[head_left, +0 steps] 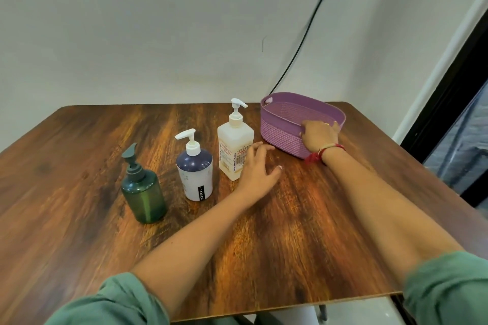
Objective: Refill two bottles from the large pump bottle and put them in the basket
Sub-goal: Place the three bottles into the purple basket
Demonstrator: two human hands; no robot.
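wooden tabletop [303, 219] against a pale wall. three pump bottles stand upright in a diagonal row, apart from one another: green bottle [144, 192] nearest and furthest left, with a dark green pump; white bottle [195, 174] with a dark shoulder and white pump in the middle; large pump bottle [233, 148], pale, square-sided, with a printed label, furthest back and to the right. all three pumps are fitted. purple basket [285, 124] sits at the back right of the tabletop, just beside the large pump bottle, not touching it; nothing shows inside it. left hand [260, 169] is low over the tabletop just right of the large pump bottle, fingers spread and relaxed, holding nothing; fingertips are at the bottle's side, contact cannot be told. right hand [319, 136] is on the basket's near rim, thumb on the outer wall and fingers curled over the edge, gripping it. a red thread band [324, 153] is on the right wrist. green sleeves [118, 303] are pushed up on both forearms. a black cable [311, 21] runs down the wall behind the basket.
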